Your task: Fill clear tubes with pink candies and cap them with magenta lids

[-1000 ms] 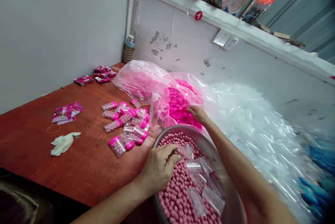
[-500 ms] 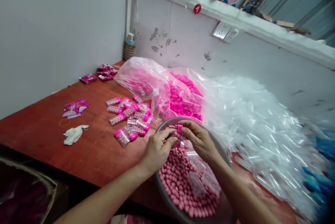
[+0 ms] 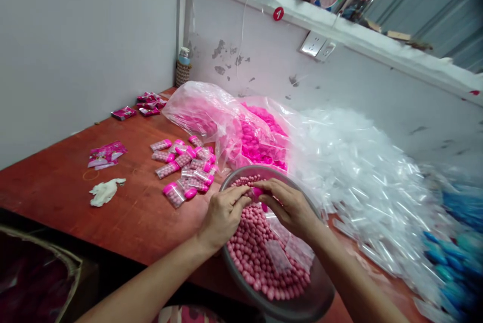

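Over a grey basin (image 3: 320, 295) of pink beads (image 3: 251, 257), my two hands meet on one small clear container with a pink cap (image 3: 257, 193). My left hand (image 3: 224, 215) pinches the container's body, which its fingers mostly hide. Thumb and fingers of my right hand (image 3: 290, 207) close on the pink cap. I cannot tell how firmly the cap sits. Several clear empty-looking tubes (image 3: 278, 256) lie on the beads below my right hand. To the left, filled containers with pink caps (image 3: 184, 164) form a loose pile on the red table (image 3: 139, 222).
A clear bag of pink caps (image 3: 260, 137) stands behind the basin. Clear tubes (image 3: 362, 172) heap up on the right, beside blue items (image 3: 449, 257). Pink packets (image 3: 107, 154) and a crumpled white scrap (image 3: 106, 192) lie left. A cardboard box (image 3: 71, 283) stands below the table edge.
The container has tilted between my hands, and my fingers now cover more of it. My right hand has closed further round the pink cap. The whole view has shifted slightly.
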